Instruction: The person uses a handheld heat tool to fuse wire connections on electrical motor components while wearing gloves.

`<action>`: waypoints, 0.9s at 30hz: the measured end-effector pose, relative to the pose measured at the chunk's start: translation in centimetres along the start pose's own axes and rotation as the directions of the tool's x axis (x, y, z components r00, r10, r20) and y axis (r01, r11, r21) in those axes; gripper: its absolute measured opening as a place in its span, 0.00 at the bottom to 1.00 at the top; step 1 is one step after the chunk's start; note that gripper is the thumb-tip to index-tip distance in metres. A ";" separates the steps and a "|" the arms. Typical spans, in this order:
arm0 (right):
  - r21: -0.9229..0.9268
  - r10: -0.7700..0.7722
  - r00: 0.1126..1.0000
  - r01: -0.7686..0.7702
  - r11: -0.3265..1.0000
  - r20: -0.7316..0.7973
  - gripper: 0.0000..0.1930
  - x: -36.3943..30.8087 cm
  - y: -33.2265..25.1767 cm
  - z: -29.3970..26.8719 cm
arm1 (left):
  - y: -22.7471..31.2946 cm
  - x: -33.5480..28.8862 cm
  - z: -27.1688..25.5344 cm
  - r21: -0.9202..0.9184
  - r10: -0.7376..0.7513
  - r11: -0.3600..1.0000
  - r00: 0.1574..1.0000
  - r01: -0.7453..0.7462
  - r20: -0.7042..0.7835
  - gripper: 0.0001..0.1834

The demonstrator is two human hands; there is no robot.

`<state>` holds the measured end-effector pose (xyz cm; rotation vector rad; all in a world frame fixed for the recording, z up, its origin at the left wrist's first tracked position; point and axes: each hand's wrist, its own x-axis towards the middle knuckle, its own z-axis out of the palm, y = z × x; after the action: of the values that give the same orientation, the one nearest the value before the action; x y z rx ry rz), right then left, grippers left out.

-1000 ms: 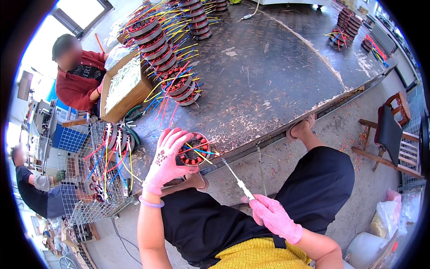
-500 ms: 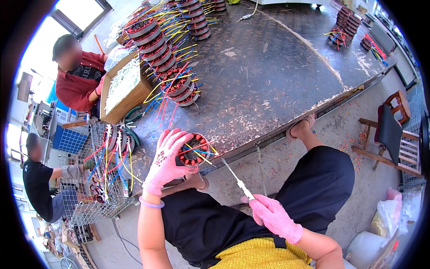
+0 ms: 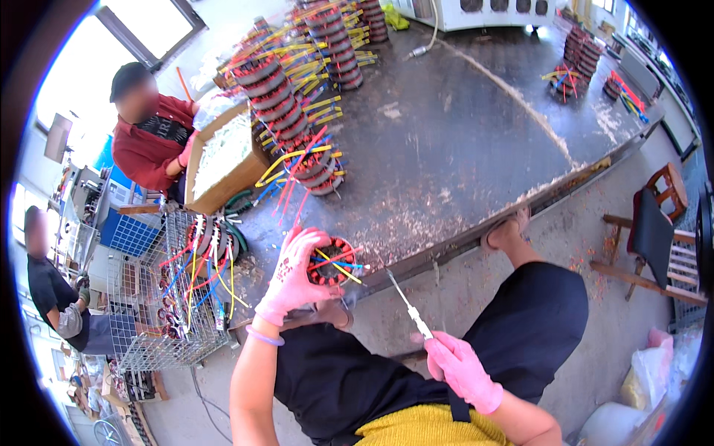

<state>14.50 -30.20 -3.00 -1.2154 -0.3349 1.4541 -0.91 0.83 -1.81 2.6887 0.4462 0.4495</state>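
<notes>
My left hand point(image 3: 291, 279), in a pink glove, grips a round motor stator point(image 3: 332, 262) with red windings, its fingers and thumb around the rim. Red, yellow and blue lead wires point(image 3: 349, 265) stick out of the stator toward the right. In my pink-gloved right hand point(image 3: 462, 369) is a soldering iron point(image 3: 419, 322) with a white handle and a thin metal shaft. Its tip points up and left, a short gap away from the wire ends. Both hands are in front of the table's near edge, above my lap.
Stacked stators point(image 3: 286, 111) with coloured leads rise on the dark table point(image 3: 446, 141); smaller stacks point(image 3: 580, 56) stand far right. At left are a cardboard box point(image 3: 245, 163), a wire cage point(image 3: 167, 342) and two people point(image 3: 152, 141). A chair point(image 3: 654, 230) stands right.
The soldering iron's tip has drawn back a little from the wire ends. My left hand still holds the stator, slightly turned. The whole view has shifted a little.
</notes>
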 end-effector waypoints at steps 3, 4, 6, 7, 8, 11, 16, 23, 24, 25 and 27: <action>0.085 -0.001 0.999 0.004 0.996 -0.035 0.19 -1.3 -1.1 -1.0 | 1.4 0.0 -0.8 -0.022 -0.008 1.000 0.999 0.007 -0.052 0.51; 0.060 -0.004 0.998 0.008 0.998 -0.066 0.19 -1.9 -2.0 -1.4 | 2.8 0.3 -1.6 -0.019 -0.009 1.000 0.997 0.008 -0.071 0.51; 0.019 -0.058 0.990 0.061 0.998 -0.128 0.19 -2.0 -1.8 -2.4 | 5.8 0.8 -4.1 -0.002 -0.004 1.000 0.996 0.004 -0.084 0.53; 0.010 -0.063 0.985 0.065 0.998 -0.161 0.19 -2.3 -2.1 -3.0 | 6.6 1.2 -4.7 0.004 0.061 0.998 0.992 -0.061 -0.106 0.54; 0.020 -0.079 0.985 0.083 0.996 -0.151 0.19 -2.4 -2.1 -3.6 | 7.6 1.5 -5.6 0.009 0.083 0.997 0.989 -0.083 -0.121 0.54; 0.024 -0.143 0.978 0.148 0.989 -0.151 0.13 -2.5 -2.4 -4.4 | 9.4 2.1 -7.8 0.039 0.118 0.993 0.984 -0.114 -0.136 0.56; 0.001 -0.212 0.950 0.218 0.976 -0.231 0.17 -2.3 -2.9 -3.8 | 5.5 5.5 -9.6 0.068 -0.041 0.996 0.984 0.054 -0.174 0.56; -0.063 -0.219 0.952 0.211 0.976 -0.215 0.18 -1.6 -3.1 -4.3 | -4.2 11.2 -9.9 0.009 -0.233 0.970 0.944 0.242 -0.232 0.52; -0.068 -0.224 0.950 0.214 0.974 -0.219 0.18 -1.4 -3.1 -4.3 | -5.1 11.9 -9.7 0.003 -0.257 0.965 0.942 0.264 -0.214 0.53; -0.067 -0.225 0.949 0.215 0.974 -0.223 0.18 -1.3 -3.2 -4.4 | -5.6 12.5 -9.2 -0.027 -0.265 0.964 0.940 0.266 -0.213 0.53; -0.063 -0.226 0.947 0.217 0.974 -0.227 0.18 -1.2 -3.3 -4.4 | -6.7 13.4 -8.4 -0.081 -0.283 0.959 0.936 0.272 -0.209 0.52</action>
<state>19.63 -32.02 -1.79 -1.3187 -0.3273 1.1041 6.42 14.12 6.07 2.4833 0.8525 0.6649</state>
